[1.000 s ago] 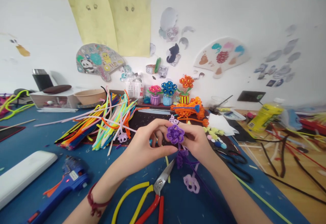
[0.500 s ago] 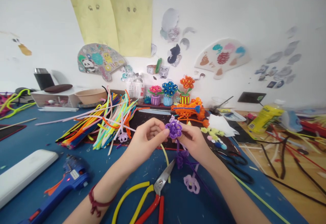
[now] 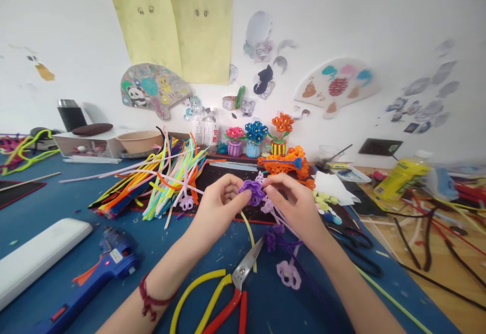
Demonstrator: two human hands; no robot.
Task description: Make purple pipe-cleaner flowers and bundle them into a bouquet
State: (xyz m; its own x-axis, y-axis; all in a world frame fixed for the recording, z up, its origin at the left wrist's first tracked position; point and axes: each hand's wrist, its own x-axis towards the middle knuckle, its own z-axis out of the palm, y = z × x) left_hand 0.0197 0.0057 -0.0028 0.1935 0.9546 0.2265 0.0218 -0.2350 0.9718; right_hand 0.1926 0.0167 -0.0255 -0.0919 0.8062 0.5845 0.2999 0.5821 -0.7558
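Observation:
Between thumb and fingers, my left hand [image 3: 224,200] pinches a dark purple pipe-cleaner flower [image 3: 252,193] by its left side. My right hand [image 3: 290,200] is closed at the flower's right edge, fingertips pressed together by its petals; paler lilac pipe-cleaner pieces [image 3: 267,204] show beside those fingers, and their exact hold is partly hidden. Below the hands, another dark purple flower [image 3: 275,236] and a lilac flower [image 3: 288,274] lie on the blue table mat [image 3: 212,253]. Scissors with yellow and red handles [image 3: 240,272] rest just beneath, blades pointing up and right.
A blue glue gun [image 3: 114,258] and a white case [image 3: 45,253] lie at left. Bundled colourful pipe cleaners [image 3: 159,177] spread behind my left hand. Potted pipe-cleaner flowers [image 3: 256,139] stand by the wall. Black scissors [image 3: 360,253] and a yellow bottle [image 3: 402,174] are at right.
The purple flower has turned and shifted slightly left and down relative to my right hand. My right fingers have moved to its right edge, with more lilac stem showing. The view has shifted slightly.

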